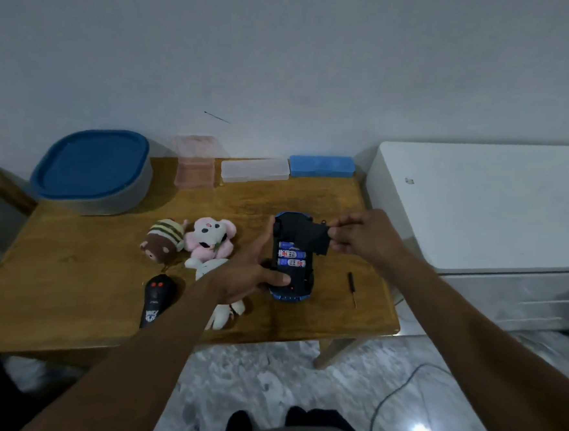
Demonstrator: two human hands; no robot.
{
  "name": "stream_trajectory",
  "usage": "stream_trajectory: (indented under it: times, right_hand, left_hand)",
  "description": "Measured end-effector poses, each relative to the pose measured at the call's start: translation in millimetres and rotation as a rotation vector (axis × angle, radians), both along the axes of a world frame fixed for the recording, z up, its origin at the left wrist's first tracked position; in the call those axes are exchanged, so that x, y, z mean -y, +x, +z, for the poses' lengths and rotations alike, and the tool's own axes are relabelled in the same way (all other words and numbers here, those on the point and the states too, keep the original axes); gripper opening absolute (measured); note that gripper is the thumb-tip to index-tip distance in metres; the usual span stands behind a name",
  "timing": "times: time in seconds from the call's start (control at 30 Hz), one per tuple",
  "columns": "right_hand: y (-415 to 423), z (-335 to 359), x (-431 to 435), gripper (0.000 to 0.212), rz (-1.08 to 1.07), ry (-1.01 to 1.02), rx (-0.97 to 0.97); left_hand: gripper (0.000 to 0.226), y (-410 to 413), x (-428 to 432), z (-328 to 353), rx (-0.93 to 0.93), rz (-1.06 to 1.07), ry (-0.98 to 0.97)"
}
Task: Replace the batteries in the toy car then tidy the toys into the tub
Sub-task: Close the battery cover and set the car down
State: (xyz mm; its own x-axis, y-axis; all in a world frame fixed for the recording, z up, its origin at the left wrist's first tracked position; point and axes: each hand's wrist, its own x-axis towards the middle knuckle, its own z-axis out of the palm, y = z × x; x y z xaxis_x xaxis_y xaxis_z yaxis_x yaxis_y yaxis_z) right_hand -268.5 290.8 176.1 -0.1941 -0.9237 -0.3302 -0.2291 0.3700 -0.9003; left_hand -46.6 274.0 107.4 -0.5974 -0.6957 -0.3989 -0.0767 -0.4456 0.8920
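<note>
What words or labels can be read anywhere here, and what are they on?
"ABC", probably, in red on the batteries in the toy car; their smaller print is blurred.
Remote control: a small word and a badge, too blurred to read.
White cabinet: a small sticker, unreadable.
Battery cover in the right hand: no text visible.

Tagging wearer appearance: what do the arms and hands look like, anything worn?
Two bare hands, left hand and right hand. Both forearms uncovered to the frame edge: no sleeves, gloves, watch or bands visible. Rings too blurred to tell.
</note>
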Motion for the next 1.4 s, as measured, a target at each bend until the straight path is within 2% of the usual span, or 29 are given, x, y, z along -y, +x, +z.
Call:
stream_trajectory:
  times: [0.23, 0.77, 1.07, 1.3, 1.4]
  right_hand:
    - [26, -4, 1, 0.006, 0.061, -0.015, -0.055]
    - [18, -1, 32, 0.005, 0.170, -0.059, -0.186]
    - [20, -15, 38, 0.006, 0.213, -0.187, -0.519]
    - [23, -19, 39, 0.007, 0.164, -0.230, -0.515]
    - [24, -21, 37, 0.007, 0.162, -0.235, -0.512]
  left_hand:
    - [0.113, 7, 6, 10, 0.017, -0.072, -0.005]
    - [0.112, -7, 26, 17, 0.000, 0.023, -0.058]
    - [0.111, -11, 31, 14, -0.009, 0.055, -0.042]
    - [0.109, -11, 34, 19, -0.055, 0.041, -0.054]
    - [0.101, -14, 33, 22, -0.068, 0.065, -0.032]
